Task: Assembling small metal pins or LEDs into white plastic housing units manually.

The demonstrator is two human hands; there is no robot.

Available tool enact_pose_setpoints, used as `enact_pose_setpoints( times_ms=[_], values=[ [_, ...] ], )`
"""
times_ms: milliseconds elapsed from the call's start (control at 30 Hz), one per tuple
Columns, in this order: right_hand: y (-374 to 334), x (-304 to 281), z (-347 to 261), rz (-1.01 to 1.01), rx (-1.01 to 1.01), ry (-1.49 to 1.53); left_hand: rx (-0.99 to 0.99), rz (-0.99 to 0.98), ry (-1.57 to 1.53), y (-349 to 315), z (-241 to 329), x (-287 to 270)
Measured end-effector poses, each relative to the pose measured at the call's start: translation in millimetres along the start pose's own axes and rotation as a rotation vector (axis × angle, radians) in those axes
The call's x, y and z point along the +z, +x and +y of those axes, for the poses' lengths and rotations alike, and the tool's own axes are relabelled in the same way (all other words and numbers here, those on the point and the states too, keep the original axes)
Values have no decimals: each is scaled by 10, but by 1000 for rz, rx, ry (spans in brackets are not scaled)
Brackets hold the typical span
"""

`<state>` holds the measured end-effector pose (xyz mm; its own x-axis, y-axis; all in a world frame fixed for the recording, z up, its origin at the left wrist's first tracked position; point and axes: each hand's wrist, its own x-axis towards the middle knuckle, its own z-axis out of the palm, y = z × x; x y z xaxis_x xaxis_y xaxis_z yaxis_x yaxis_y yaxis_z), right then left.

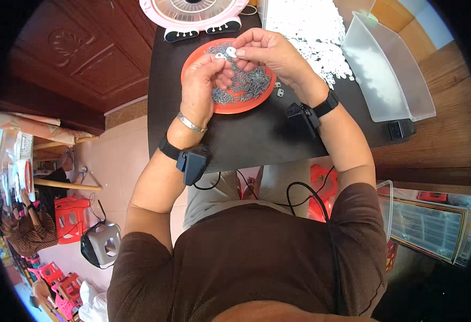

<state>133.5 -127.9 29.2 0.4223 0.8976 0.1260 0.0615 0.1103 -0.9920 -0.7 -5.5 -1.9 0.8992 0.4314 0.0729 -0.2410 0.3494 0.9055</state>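
Observation:
Both my hands are raised over an orange plate (235,109) heaped with small grey metal screw-like pieces (249,86). My left hand (206,75) is closed, pinching a small white piece with a ring-like end (220,56) between thumb and fingers. Close beside it, my right hand (270,51) pinches a small flat white plastic piece (232,52) with a dark hole. Whether the two pieces touch is too small to tell. Two similar small pieces (280,93) lie on the dark table just right of the plate.
A large pile of white plastic pieces (310,32) spreads across the far right of the table (235,145). Next to it lies a translucent bin (377,70) on its side. A pink fan (192,13) stands at the back. At the left, another person (29,231) sits near red stools (69,220).

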Motion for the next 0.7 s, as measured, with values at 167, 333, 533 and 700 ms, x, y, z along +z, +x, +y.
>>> enact_pose_setpoints(
  times_ms=[167,333,533,700],
  values=[
    [8,0,25,-7,-5,-9,19,3,59,-8,-14,13],
    [7,2,18,-1,7,-32,28,26,41,-4,-8,3],
    [9,-17,65,-46,-71,-217,18,5,22,26,5,-33],
    [0,83,69,-20,-146,-70,19,-69,-66,21,-22,-10]
  ],
)
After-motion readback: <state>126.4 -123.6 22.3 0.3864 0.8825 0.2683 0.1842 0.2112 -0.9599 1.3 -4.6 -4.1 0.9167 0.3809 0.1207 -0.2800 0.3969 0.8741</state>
